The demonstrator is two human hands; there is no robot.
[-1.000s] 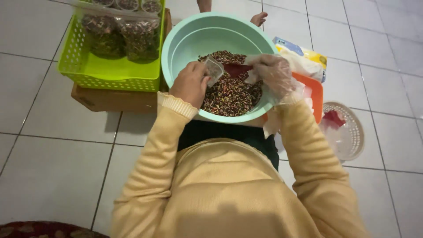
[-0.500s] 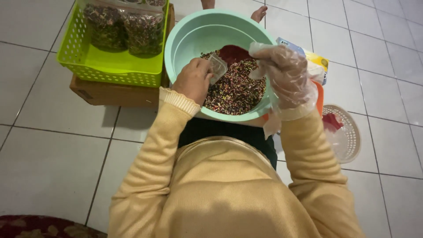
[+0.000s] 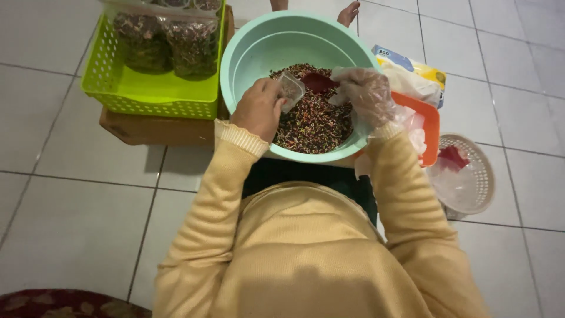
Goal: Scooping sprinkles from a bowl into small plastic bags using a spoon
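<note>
— Looking down from the head camera, what do the hands have?

— The left hand is closed around a small clear cup, tilted with its mouth toward the other hand. The right hand, in a thin see-through glove, grips a red scoop right at the cup's mouth — the two nearly touch.

— And where is all that?

— Over a big mint-green bowl resting in front of the person's lap. The lower half of the bowl holds a heap of small mixed grains, dark red with pale and green specks. Cup and scoop sit just above the top of that heap.

— What lies around it?

— To the left, a lime-green plastic basket stands on a brown cardboard box. At its far end are two filled clear bags of the same dark mix. To the right of the bowl an orange tray shows, with a packet of plastic bags just behind it. Further right, on the tiled floor, sits a round white basket holding clear plastic and something red.

— Anything else?

— Yellow sleeves cover both arms — and a bare foot shows beyond the bowl's far rim.
</note>
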